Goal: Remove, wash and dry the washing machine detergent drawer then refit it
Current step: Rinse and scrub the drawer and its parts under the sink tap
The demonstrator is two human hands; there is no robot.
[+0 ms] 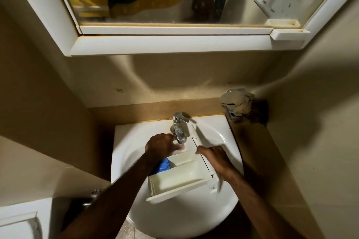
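The white detergent drawer (180,176) lies in the white sink (217,137), its open compartments facing up and a blue insert (164,166) at its left side. My right hand (215,159) grips the drawer's front panel along the right edge. Just below the chrome tap's (179,128) spout, my left hand (163,146) reaches into the drawer's far compartment with its fingers blurred. Whether water runs from the spout I cannot tell.
A crumpled cloth (238,103) sits on the ledge behind the sink at the right corner. A white-framed mirror cabinet (171,42) hangs above. Beige walls close in on both sides. A white fixture (21,221) stands at the lower left.
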